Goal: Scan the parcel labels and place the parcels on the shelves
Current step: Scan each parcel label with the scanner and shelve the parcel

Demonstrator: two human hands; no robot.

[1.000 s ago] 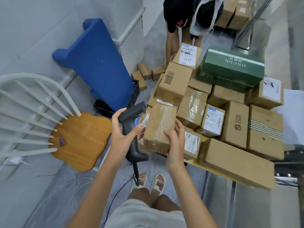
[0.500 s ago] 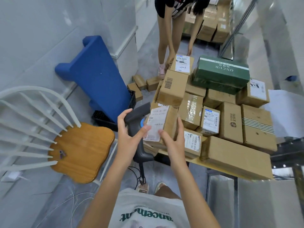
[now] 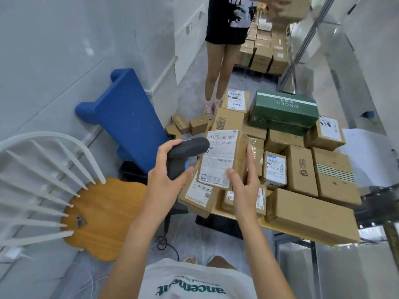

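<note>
A: left side?
B: left hand [image 3: 167, 180] wrapped round matte grey scanner [image 3: 185, 152], nose at the label

A: parcel?
B: taped cardboard parcel [image 3: 224, 158], tilted up above the pile; right hand [image 3: 244, 182] clamps its lower right edge. White label [image 3: 218, 157] wrinkled, barcode legible

A: right?
B: green box [image 3: 282, 111] reads ONCUR

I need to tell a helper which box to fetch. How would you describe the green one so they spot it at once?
Find the pile of brown cardboard parcels right of the blue bench. On its far side lies the green box, the only green one, with white ONCUR lettering.
</note>
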